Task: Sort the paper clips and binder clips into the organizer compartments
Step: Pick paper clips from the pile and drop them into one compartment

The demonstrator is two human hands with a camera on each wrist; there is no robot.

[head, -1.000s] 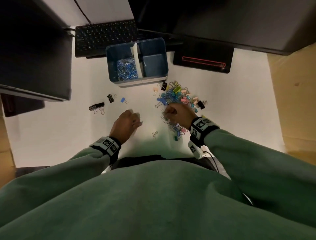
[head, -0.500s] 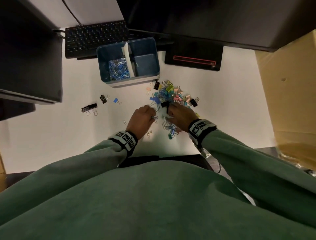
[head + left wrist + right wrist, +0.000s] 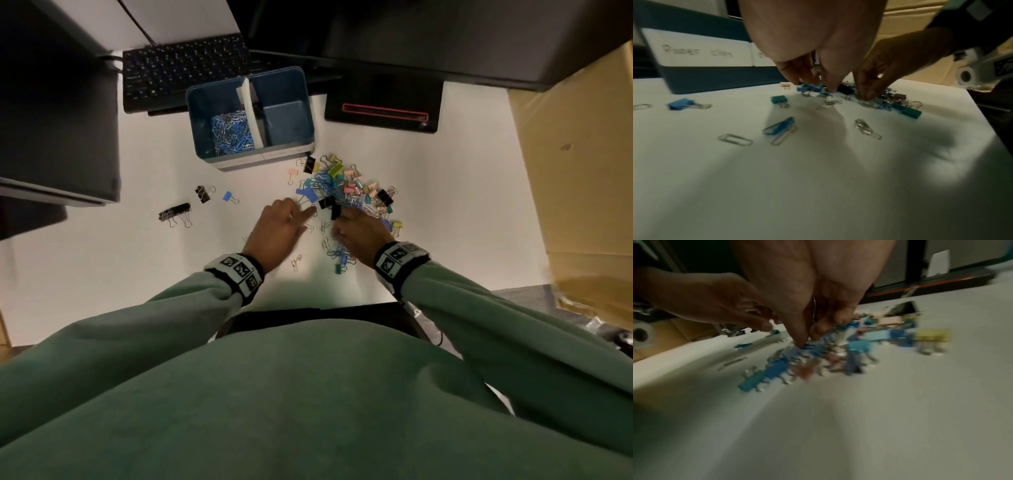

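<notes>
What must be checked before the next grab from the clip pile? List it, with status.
1. Organizer upright, open, near the pile: ok.
2. Left compartment holds only paper clips, matching its label: ok.
3. Right compartment has binder clips: not ok, looks empty.
4. Right hand has a firm pinch on one clip: cannot tell, view blurred.
5. Left hand free, fingers at the pile's edge: ok.
6. Stray binder clips gathered: not ok.

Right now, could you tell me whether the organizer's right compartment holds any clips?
No, the right compartment of the organizer shows only its bare blue floor, while the paper clips fill the left one.
</notes>
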